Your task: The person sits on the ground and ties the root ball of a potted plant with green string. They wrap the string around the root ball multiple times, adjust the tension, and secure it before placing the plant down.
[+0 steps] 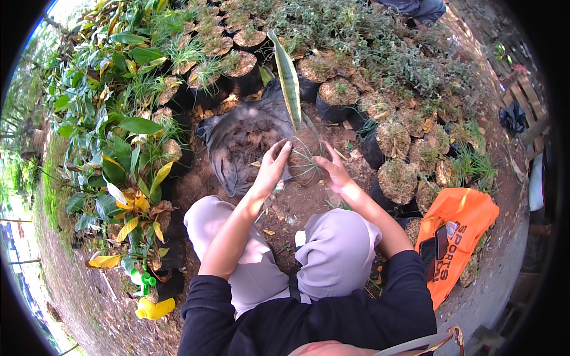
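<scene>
Between my two hands is a round brown fibre ball (304, 155), wound with thin green string. A tall snake plant leaf (288, 80) with yellow edges rises from its top. My left hand (272, 163) holds the ball's left side, fingers along it. On the right side my right hand (333, 165) grips it, the thumb over the front near the string. A black plastic sheet (225, 171) lies on the soil just left of the ball, with loose brown fibre (251, 138) on it.
Black-bagged potted plants (337, 100) stand in rows ahead and right. Leafy plants (129, 151) crowd the left, near a yellow bottle (155, 308) with a green sprayer top. An orange bag (463, 222) with phones (441, 242) lies at right. Another person (421, 9) is at the top.
</scene>
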Action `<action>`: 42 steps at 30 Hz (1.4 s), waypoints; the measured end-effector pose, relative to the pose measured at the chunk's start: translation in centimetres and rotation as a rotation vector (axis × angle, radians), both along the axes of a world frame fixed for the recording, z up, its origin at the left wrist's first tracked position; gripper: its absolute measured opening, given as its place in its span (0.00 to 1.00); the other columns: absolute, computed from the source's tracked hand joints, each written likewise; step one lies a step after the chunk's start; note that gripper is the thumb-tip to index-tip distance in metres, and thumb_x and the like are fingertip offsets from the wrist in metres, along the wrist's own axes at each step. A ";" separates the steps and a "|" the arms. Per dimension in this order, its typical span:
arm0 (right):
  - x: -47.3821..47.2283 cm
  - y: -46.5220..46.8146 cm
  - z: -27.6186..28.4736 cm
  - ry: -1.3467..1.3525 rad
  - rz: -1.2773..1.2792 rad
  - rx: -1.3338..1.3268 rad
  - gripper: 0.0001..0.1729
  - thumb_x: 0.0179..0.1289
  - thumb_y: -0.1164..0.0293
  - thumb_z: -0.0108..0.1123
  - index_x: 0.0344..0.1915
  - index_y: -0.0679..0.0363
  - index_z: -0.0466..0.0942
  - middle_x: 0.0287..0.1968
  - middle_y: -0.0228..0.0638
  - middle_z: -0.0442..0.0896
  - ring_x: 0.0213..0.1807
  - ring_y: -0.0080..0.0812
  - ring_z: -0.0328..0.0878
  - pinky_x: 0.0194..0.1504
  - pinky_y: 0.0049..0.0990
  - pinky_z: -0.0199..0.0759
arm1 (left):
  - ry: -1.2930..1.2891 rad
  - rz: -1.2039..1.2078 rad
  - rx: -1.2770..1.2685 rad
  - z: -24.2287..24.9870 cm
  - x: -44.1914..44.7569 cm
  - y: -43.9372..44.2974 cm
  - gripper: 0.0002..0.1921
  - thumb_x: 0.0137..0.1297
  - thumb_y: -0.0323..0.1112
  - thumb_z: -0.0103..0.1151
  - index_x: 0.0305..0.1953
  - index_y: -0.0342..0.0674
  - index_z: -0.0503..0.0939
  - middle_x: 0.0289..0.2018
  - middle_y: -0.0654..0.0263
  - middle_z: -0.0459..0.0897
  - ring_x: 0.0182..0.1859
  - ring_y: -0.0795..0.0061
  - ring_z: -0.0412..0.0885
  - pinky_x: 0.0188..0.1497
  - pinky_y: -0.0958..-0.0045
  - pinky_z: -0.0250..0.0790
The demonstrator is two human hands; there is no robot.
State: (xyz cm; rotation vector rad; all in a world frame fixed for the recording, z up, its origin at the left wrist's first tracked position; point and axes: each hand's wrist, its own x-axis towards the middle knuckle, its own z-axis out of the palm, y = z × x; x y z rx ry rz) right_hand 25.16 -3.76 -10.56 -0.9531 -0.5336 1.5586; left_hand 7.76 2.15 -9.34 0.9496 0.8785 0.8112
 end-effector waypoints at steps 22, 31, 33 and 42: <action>-0.8 0.5 2.3 0.060 0.017 -0.038 0.36 0.56 0.68 0.66 0.61 0.64 0.59 0.54 0.41 0.72 0.54 0.28 0.72 0.54 0.29 0.70 | -0.265 0.006 -0.180 -0.5 0.8 -0.8 0.22 0.65 0.41 0.59 0.54 0.34 0.70 0.44 0.65 0.79 0.45 0.79 0.76 0.47 0.75 0.70; -1.5 1.0 1.0 -0.207 0.067 0.094 0.41 0.54 0.70 0.68 0.63 0.64 0.55 0.52 0.41 0.74 0.52 0.29 0.74 0.53 0.31 0.72 | -0.147 0.042 -0.169 -0.5 0.9 -0.8 0.23 0.66 0.42 0.56 0.56 0.33 0.68 0.46 0.62 0.78 0.46 0.78 0.76 0.47 0.75 0.71; -1.6 1.0 1.2 -0.162 0.047 0.086 0.38 0.53 0.72 0.68 0.61 0.64 0.57 0.51 0.40 0.75 0.50 0.29 0.75 0.52 0.31 0.73 | -0.386 0.024 -0.366 0.7 0.5 -0.4 0.24 0.67 0.42 0.56 0.57 0.33 0.67 0.48 0.61 0.77 0.47 0.76 0.76 0.50 0.74 0.70; -1.7 1.8 0.0 -0.225 0.037 0.098 0.37 0.53 0.73 0.68 0.60 0.64 0.59 0.50 0.38 0.75 0.50 0.27 0.75 0.53 0.28 0.72 | -0.151 0.077 -0.182 -2.5 0.6 0.0 0.32 0.65 0.45 0.56 0.63 0.33 0.59 0.59 0.55 0.68 0.60 0.68 0.68 0.62 0.68 0.60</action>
